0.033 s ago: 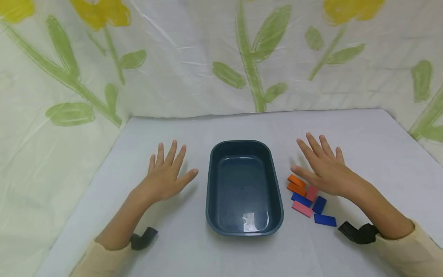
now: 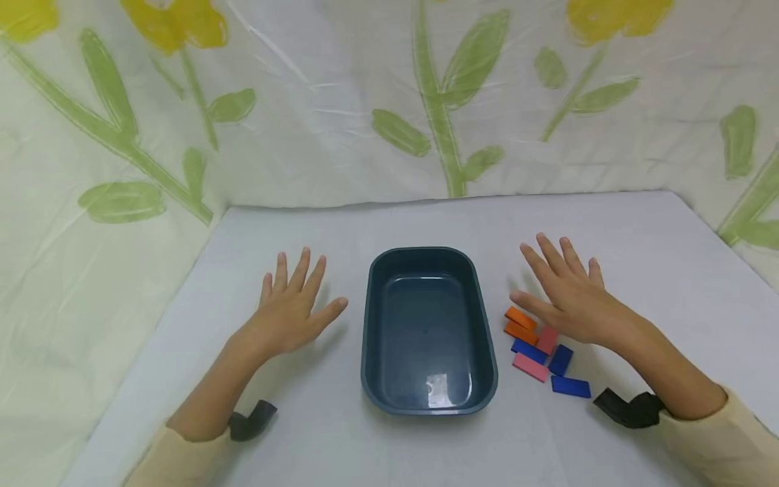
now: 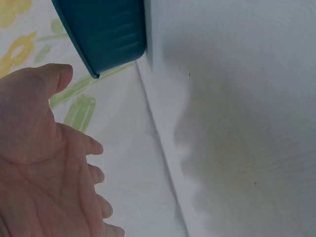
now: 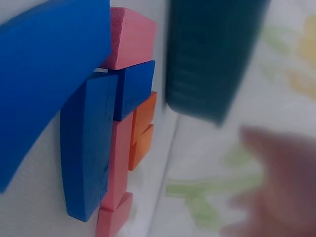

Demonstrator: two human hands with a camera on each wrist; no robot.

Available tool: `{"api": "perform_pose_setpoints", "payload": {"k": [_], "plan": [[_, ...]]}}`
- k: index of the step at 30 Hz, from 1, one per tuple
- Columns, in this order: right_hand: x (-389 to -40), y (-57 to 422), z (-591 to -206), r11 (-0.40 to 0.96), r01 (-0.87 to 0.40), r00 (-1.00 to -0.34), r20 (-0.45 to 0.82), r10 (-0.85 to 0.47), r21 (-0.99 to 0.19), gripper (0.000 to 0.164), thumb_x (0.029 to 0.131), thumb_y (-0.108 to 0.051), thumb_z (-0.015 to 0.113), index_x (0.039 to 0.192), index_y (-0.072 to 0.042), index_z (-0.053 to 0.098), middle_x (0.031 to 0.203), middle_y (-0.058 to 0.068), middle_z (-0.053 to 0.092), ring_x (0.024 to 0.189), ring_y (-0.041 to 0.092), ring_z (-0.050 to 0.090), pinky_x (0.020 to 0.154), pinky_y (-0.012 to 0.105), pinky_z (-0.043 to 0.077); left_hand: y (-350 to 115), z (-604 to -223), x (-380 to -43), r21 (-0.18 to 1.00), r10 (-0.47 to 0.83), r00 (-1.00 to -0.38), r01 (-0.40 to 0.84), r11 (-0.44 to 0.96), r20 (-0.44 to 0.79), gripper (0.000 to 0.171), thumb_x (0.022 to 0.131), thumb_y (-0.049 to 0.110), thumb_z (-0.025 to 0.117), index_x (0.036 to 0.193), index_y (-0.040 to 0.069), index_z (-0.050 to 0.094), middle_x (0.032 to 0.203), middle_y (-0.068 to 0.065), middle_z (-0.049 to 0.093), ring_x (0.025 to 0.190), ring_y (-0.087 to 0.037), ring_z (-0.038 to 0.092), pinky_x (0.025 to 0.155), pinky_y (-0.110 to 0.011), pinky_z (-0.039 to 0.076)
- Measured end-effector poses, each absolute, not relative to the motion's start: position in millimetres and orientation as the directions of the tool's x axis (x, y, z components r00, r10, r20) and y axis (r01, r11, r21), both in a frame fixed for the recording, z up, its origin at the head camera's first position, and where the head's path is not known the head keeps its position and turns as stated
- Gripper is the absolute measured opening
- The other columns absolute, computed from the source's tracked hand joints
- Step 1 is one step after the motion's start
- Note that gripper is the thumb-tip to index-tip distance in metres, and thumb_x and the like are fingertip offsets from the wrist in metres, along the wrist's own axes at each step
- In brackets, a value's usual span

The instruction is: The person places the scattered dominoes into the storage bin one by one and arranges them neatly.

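Observation:
A dark teal plastic tub [image 2: 420, 318] stands in the middle of the white table, with nothing inside it. To its left hovers my left hand [image 2: 289, 318], fingers straight and spread, holding nothing; its palm [image 3: 39, 163] shows in the left wrist view. On the tub's right lie several small wooden blocks: orange ones [image 2: 520, 332], pink ones [image 2: 531, 367] and blue ones [image 2: 571, 386]. My right hand [image 2: 572, 308], also spread and holding nothing, is raised just beyond and right of these blocks. In the right wrist view that hand [image 4: 291, 192] is blurred, with blue blocks [image 4: 86, 148] close to the camera.
A white cloth covers the table [image 2: 316, 433]. Behind it hangs a pale sheet [image 2: 316, 135] painted with green stems and yellow flowers. Black straps [image 2: 252, 421] show at both wrists, below light sleeves [image 2: 179, 460].

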State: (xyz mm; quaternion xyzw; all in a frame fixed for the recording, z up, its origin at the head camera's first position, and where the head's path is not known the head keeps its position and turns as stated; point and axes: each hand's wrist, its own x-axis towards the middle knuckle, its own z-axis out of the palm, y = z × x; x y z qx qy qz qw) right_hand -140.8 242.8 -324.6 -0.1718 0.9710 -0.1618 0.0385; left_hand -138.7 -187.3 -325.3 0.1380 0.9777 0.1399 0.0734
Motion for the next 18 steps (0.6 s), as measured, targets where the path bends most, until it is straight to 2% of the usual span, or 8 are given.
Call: {"api": "perform_pose_setpoints", "payload": {"k": [7,11,13,15,18], "plan": [[-137.4,243.7,-325.2,0.886,-0.321,-0.939,-0.007,-0.343,-0.335,0.088,0.099,-0.054,0.055,0.16,-0.009,0.012,0.164,0.024,-0.003,0.146,0.049,-0.013,0.101,0.078,-0.009,-187.1,-326.5,-136.6,0.302,0.299,-0.949,0.257,0.918,-0.099,0.092,0.098,0.07,0.033,0.16,0.006,0.009,0.164,-0.019,-0.008,0.143,-0.043,-0.026,0.109,-0.069,-0.009],[-136.1,243.4,-324.9,0.881,-0.337,-0.935,0.01,-0.354,-0.331,0.086,0.098,-0.053,0.056,0.16,-0.008,0.017,0.164,0.024,0.001,0.147,0.051,-0.007,0.103,0.077,-0.005,-187.8,-328.2,-134.9,0.302,0.298,-0.95,0.258,0.918,-0.096,0.091,0.099,0.069,0.035,0.16,0.006,0.01,0.164,-0.019,-0.007,0.143,-0.043,-0.025,0.11,-0.069,-0.007],[-135.7,243.7,-324.0,0.878,-0.366,-0.927,0.032,-0.375,-0.31,0.081,0.098,-0.05,0.059,0.158,-0.006,0.025,0.162,0.026,0.012,0.146,0.052,0.005,0.105,0.077,0.003,-187.3,-329.5,-134.2,0.309,0.305,-0.948,0.267,0.913,-0.084,0.091,0.099,0.068,0.036,0.16,0.007,0.01,0.165,-0.018,-0.005,0.144,-0.044,-0.023,0.11,-0.069,-0.005],[-135.3,244.2,-322.9,0.863,-0.408,-0.91,0.059,-0.41,-0.3,0.073,0.097,-0.041,0.064,0.153,-0.003,0.036,0.156,0.027,0.028,0.142,0.052,0.022,0.106,0.074,0.017,-186.2,-330.9,-132.9,0.333,0.317,-0.946,0.279,0.901,-0.064,0.091,0.099,0.068,0.037,0.161,0.009,0.008,0.165,-0.018,-0.003,0.146,-0.044,-0.02,0.111,-0.068,-0.002],[-134.5,243.5,-321.6,0.836,-0.473,-0.879,0.09,-0.467,-0.279,0.055,0.094,-0.025,0.072,0.14,-0.001,0.053,0.14,0.026,0.05,0.126,0.048,0.047,0.097,0.064,0.042,-182.7,-331.3,-126.9,0.385,0.366,-0.931,0.337,0.859,-0.002,0.089,0.1,0.065,0.041,0.161,0.011,0.005,0.166,-0.016,0.0,0.148,-0.042,-0.015,0.112,-0.067,0.003]]}}
